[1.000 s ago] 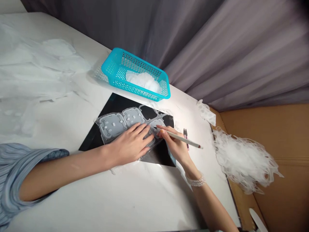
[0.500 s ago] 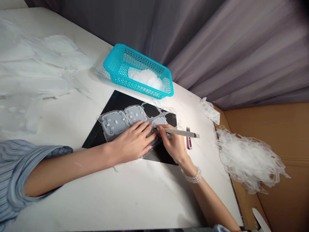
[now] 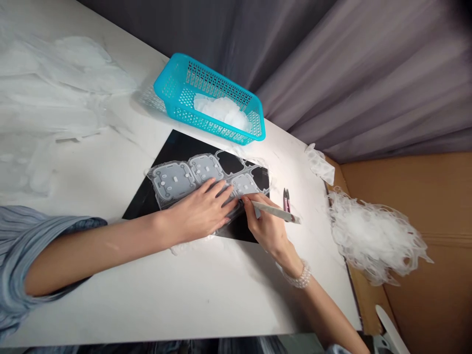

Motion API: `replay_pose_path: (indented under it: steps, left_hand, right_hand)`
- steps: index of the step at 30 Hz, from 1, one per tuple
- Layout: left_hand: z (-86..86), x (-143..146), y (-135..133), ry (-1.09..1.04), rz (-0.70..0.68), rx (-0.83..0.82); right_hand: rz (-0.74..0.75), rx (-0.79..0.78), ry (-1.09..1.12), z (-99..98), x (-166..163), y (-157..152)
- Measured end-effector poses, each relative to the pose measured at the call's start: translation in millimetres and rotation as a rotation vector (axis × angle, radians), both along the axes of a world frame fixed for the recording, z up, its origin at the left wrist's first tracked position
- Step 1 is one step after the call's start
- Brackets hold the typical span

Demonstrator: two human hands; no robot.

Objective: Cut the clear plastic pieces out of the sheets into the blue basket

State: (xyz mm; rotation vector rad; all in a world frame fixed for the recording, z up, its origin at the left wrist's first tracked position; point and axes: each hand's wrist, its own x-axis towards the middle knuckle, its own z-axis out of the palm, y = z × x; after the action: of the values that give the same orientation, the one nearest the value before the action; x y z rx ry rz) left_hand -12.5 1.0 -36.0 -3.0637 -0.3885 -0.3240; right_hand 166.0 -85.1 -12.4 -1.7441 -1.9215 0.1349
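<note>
Compared with half a second ago, your right hand [image 3: 267, 223] is tilting the thin flat tool [image 3: 276, 212] so that its free end is now pointing down and to the right, and the whole scene is sitting slightly lower and closer in the head view. Your left hand [image 3: 201, 212] is lying flat, fingers spread, pressing the translucent silicone sheet [image 3: 191, 179] onto the black mat [image 3: 177, 147]. Your right hand is pinching the tool between thumb and fingers, its tip meeting the sheet just beside your left fingertips, so the two hands are almost touching. The sheet is resting across the middle of the mat, its moulded pads showing to the left of your hand. Beyond the mat, the turquoise basket [image 3: 173, 93] is holding white pieces. Small pink snips [image 3: 286, 199] are lying on the white table [image 3: 184, 295] just right of the mat, and a heap of white trimmings [image 3: 372, 236] is sitting farther right.
</note>
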Motion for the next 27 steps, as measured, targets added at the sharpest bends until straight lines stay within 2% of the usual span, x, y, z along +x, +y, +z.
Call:
replay_pose_path:
  steps: [5,12,20,22,24,27]
  left_hand:
    - [-3.8,-1,0,-0.030,-0.010,0.032]
    - [-1.7,0,2,-0.062,0.007,-0.072]
    - [-11.1,-6,3,-0.105,0.028,-0.185]
    - [-12.1,-6,3,-0.117,0.032,-0.191]
    - [-13.1,-6,3,-0.120,0.033,-0.177]
    - [-14.8,-5,3,-0.108,0.034,-0.144]
  right_hand:
    - [0.050,0.106,-0.016,-13.2,0,17]
    - [0.116,0.062,-0.177,-26.6,5,2]
    - [0.117,-0.088,-0.294,-15.1,-9,9]
    - [0.125,-0.082,-0.216,-16.7,-10,14]
    - [0.073,-0.044,-0.023,-19.5,1,19]
    - [-0.264,0.037,0.440,-11.8,48,17]
